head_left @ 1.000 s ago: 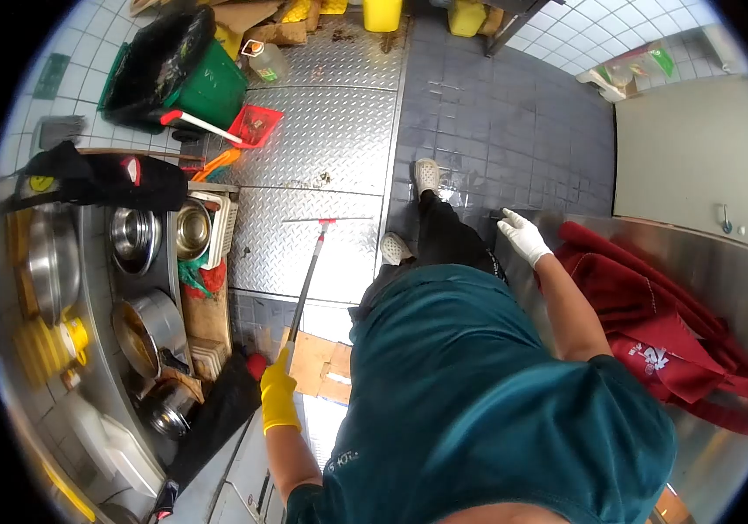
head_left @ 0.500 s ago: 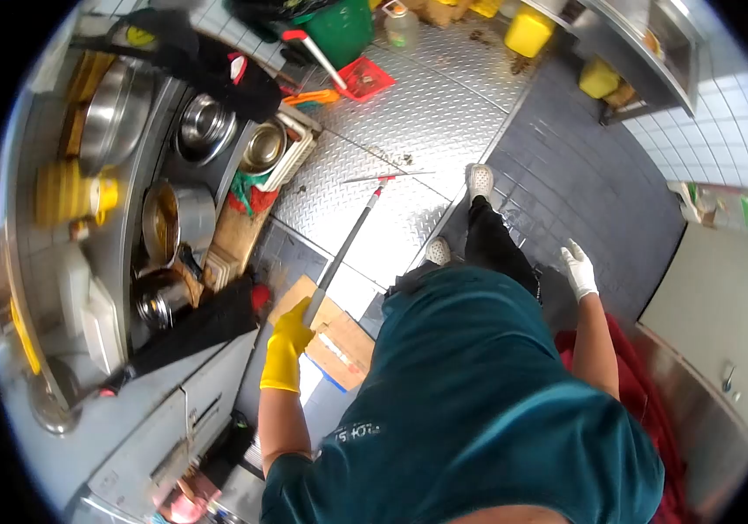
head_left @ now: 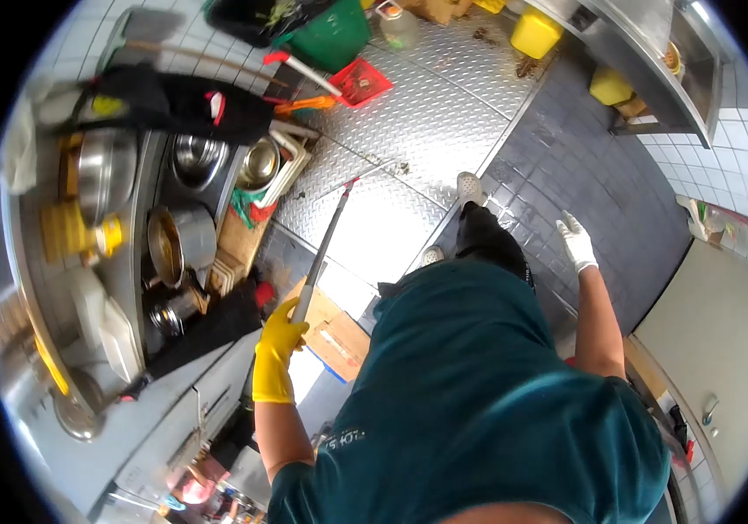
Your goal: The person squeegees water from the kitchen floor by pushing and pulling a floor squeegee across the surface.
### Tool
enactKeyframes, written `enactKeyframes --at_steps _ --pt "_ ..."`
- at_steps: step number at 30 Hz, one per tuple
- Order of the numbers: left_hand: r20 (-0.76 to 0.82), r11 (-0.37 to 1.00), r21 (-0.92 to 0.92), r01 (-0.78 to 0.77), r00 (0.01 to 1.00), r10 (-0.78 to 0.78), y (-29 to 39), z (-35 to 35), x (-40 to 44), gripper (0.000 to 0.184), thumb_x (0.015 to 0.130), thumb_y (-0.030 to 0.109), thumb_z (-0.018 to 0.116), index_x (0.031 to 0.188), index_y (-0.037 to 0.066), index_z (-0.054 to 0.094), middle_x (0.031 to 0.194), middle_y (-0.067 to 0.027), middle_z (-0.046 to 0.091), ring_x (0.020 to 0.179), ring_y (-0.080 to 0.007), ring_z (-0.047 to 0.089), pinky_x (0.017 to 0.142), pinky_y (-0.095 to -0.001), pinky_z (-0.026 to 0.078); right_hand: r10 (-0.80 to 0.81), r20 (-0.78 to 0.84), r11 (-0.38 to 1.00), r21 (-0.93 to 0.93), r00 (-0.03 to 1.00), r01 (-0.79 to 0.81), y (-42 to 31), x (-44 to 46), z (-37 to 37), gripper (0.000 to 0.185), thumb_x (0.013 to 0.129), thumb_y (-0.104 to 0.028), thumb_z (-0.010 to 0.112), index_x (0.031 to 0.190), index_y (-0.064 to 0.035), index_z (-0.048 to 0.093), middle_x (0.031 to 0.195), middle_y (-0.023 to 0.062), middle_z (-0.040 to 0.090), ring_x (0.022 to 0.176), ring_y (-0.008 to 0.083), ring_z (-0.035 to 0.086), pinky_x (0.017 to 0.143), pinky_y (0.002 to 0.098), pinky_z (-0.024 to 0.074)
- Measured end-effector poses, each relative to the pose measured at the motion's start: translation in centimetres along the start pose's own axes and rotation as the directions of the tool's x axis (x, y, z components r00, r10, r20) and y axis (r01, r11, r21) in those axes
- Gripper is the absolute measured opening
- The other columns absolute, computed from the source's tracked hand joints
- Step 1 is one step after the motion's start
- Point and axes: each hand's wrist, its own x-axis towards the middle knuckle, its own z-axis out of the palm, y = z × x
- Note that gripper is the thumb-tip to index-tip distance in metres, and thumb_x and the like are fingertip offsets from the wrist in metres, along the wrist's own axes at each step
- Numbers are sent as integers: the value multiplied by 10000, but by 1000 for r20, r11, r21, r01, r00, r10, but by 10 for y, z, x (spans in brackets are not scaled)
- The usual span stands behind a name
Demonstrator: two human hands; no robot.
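My left hand [head_left: 279, 344], in a yellow rubber glove, is wrapped round the grey handle of a floor squeegee [head_left: 325, 246]. The handle slants away across the floor to a red joint, where a thin blade rests on the bright metal plates [head_left: 391, 214]. Glare hides part of the blade's outline. Out to the right, my right hand [head_left: 576, 243] wears a white glove and holds nothing, its fingers stretched out above the dark tiled floor [head_left: 601, 192].
A red dustpan [head_left: 363, 83] lies by a green bin [head_left: 332, 37]. Shelves at left hold a large pot [head_left: 184, 240] and metal bowls [head_left: 259, 164]. Flattened cardboard [head_left: 339, 345] lies near my left hand. A steel counter [head_left: 653, 79] stands at upper right, a pale door [head_left: 706, 349] at right.
The squeegee's head has moved left across the metal plates, with my left hand still round the handle. My view has shifted slightly. The right hand stays open.
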Motion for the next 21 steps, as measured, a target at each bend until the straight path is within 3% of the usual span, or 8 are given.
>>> enactKeyframes --at_steps 4,7,10,13,14,16,17,21 --pt "21 1000 5 18 1000 -18 99 2 -13 691 814 13 695 1483 101 543 805 -134 659 522 -192 614 480 -319 514 33 -1 987 -156 999 -33 -8 32 -26 636 998 -318 685 1517 -10 482 1520 199 540 1411 253 516 1148 318 401" --pt "74 1000 -12 5 997 -4 154 8 3 695 828 11 690 1497 108 530 854 -139 663 514 -191 608 476 -321 507 93 -2 988 -123 996 -93 -14 39 -47 655 998 -359 662 1508 9 477 1499 221 548 1417 290 512 1167 329 391" --pt "109 996 38 -79 991 75 183 35 85 705 827 26 708 1499 148 533 881 -133 664 517 -202 597 474 -325 506 131 -33 951 -279 991 -135 -29 51 -70 664 997 -383 635 1505 14 475 1492 241 543 1421 333 498 1185 351 378" --pt "142 967 228 -113 986 82 186 88 222 714 824 61 724 1501 176 530 821 -106 676 524 -185 586 474 -348 501 193 -21 958 -213 981 -193 -20 59 -86 683 983 -413 617 1506 4 479 1491 250 540 1415 353 498 1173 362 387" --pt "167 901 434 -24 985 -54 277 106 151 709 823 62 723 1497 171 531 798 -106 678 543 -178 594 480 -354 499 221 -18 953 -210 975 -220 -22 60 -93 686 981 -411 620 1507 5 477 1490 247 543 1412 351 502 1167 362 392" --pt "181 960 242 -143 978 100 295 100 171 706 815 63 729 1489 167 545 816 -124 684 553 -177 602 480 -350 494 244 -51 944 -217 968 -249 -29 61 -108 688 975 -410 630 1497 15 486 1478 229 564 1398 337 522 1155 358 402" --pt "167 952 269 -144 981 102 313 90 154 699 813 61 731 1482 162 554 829 -127 687 551 -178 602 479 -348 492 235 -67 967 -82 970 -240 -29 59 -113 687 975 -407 631 1489 27 490 1472 219 575 1390 325 533 1151 354 408" --pt "170 927 315 -204 973 157 354 57 76 686 777 17 738 1443 89 589 836 -129 656 512 -187 565 454 -339 459 232 -126 971 -30 965 -238 -6 74 -123 667 972 -374 643 1476 39 500 1480 226 566 1397 327 525 1159 352 401"
